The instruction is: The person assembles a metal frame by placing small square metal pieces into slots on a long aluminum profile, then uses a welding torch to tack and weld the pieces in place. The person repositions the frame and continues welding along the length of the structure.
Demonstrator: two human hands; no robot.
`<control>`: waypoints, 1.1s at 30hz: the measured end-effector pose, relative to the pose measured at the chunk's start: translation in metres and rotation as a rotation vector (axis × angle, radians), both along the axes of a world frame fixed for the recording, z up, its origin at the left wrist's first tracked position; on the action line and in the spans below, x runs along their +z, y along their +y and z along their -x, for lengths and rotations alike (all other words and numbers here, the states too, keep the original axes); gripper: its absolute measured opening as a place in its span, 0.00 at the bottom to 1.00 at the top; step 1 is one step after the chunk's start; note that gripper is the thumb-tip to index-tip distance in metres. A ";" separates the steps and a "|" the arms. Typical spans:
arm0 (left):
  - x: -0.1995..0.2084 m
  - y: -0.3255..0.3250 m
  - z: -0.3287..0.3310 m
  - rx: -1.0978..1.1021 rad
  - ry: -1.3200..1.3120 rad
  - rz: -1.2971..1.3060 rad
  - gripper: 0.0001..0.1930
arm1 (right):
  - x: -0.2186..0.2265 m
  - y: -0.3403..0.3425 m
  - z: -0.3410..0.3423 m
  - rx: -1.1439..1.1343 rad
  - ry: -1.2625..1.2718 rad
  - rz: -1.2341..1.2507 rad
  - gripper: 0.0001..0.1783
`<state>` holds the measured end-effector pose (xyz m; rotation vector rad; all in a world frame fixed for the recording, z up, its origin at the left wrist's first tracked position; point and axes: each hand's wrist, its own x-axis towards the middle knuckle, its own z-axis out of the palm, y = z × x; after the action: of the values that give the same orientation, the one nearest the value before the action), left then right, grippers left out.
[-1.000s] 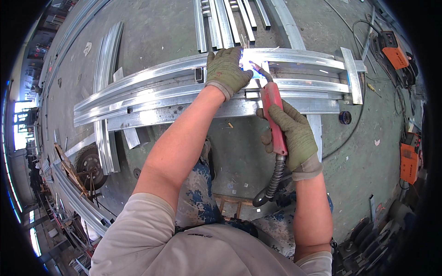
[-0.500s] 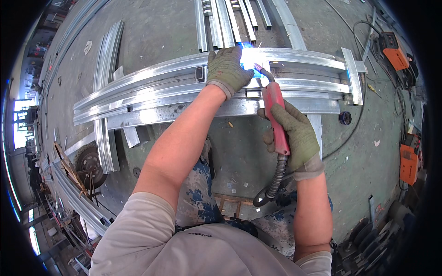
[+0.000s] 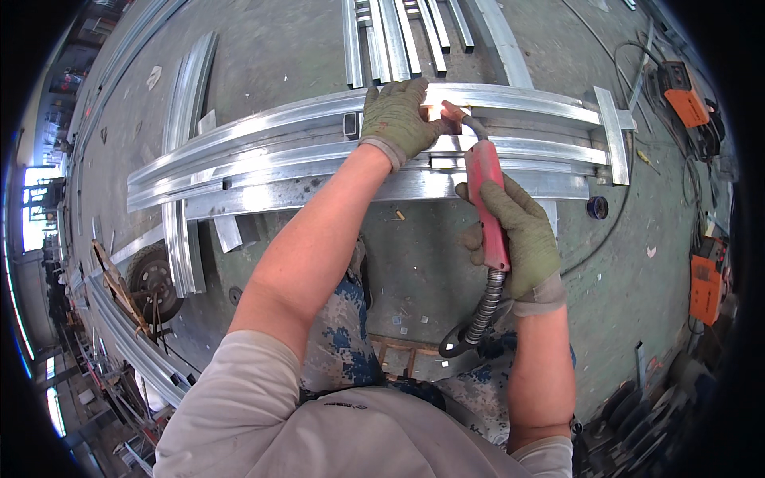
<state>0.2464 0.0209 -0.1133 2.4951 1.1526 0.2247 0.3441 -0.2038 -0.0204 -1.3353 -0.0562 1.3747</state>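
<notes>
My right hand (image 3: 522,231), in a green work glove, is closed around the red handle of a welding torch (image 3: 486,191). The torch's curved neck and nozzle (image 3: 453,111) reach over the far steel rails, and a small orange glow (image 3: 434,99) shows beside the tip. In a matching glove, my left hand (image 3: 396,119) lies over the galvanised steel rails (image 3: 279,131), fingers stretched over the far rail and thumb pointing toward the nozzle. A square tube end (image 3: 351,126) shows just left of that hand. What lies beneath the palm is hidden.
A flat steel bar (image 3: 611,135) crosses the rails' right end. More steel profiles (image 3: 390,40) lie beyond. Orange machines (image 3: 685,94) with cables stand at right. A dark round object (image 3: 597,207) sits near the rails, and a wheel (image 3: 155,280) is at left.
The bright blue-white arc at the torch tip has gone out, leaving an orange glow. The torch and my right hand have shifted slightly right; my left hand has hardly moved.
</notes>
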 end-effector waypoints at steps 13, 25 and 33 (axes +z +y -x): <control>0.029 0.014 0.043 -0.059 0.166 0.046 0.46 | 0.002 -0.002 0.017 0.166 -0.013 0.024 0.32; 0.020 0.019 0.055 -0.020 0.077 0.026 0.40 | -0.008 0.008 0.032 0.186 -0.037 0.044 0.30; 0.023 0.013 0.044 0.026 0.116 0.024 0.38 | -0.002 0.012 0.037 0.151 -0.071 0.014 0.31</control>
<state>0.2021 0.0335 -0.0899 2.5021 1.2266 0.0734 0.3068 -0.1923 -0.0226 -1.4148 -0.1991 1.4559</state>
